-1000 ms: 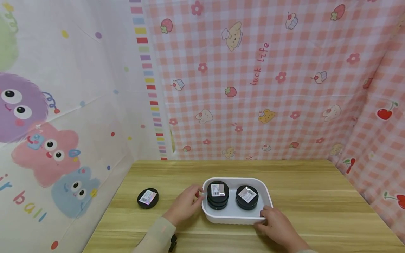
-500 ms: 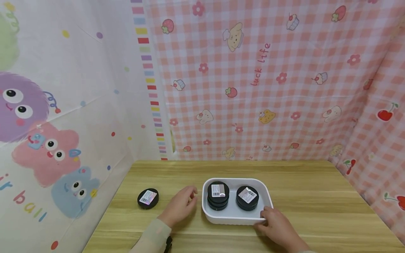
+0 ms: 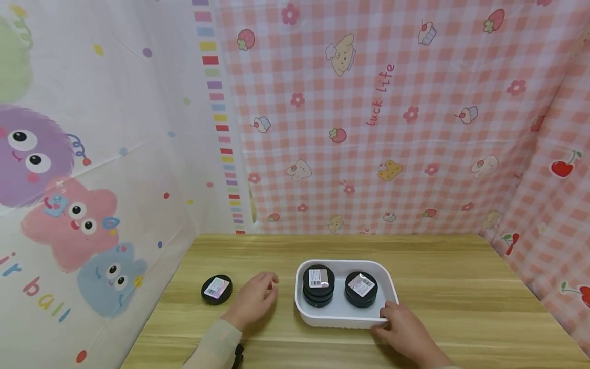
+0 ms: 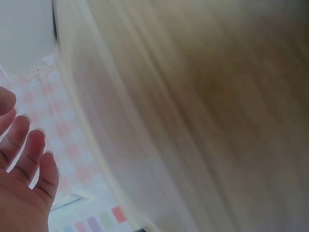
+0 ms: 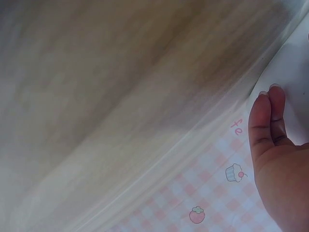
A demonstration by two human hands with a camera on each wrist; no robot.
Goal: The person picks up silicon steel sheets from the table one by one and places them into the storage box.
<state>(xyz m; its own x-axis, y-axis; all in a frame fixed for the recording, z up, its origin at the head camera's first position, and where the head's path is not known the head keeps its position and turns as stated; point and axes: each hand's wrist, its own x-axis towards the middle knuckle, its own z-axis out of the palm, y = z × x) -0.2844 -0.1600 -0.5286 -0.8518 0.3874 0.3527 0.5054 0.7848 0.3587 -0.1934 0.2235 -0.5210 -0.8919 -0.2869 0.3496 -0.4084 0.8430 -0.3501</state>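
A white tray [image 3: 341, 323] with rounded corners sits on the wooden table. Inside it, a stack of round black tins [image 3: 318, 285] with a label on top stands at the left, and more black tins [image 3: 361, 289] lie at the right. My right hand [image 3: 405, 330] grips the tray's near right corner, fingers over the rim. Between the tray and a single round black tin [image 3: 216, 289] at the left is my left hand [image 3: 253, 300], fingers relaxed and holding nothing. In the left wrist view the left hand's fingers [image 4: 34, 150] are apart and bent slightly.
The wooden table [image 3: 461, 287] has a pink checked cloth [image 3: 359, 154] hanging behind it and on the right. A white cloth [image 3: 175, 128] with cartoon figures hangs on the left.
My left hand has let go of the tray's left side and moved left, towards the single tin. The right hand and the tray have stayed in place.
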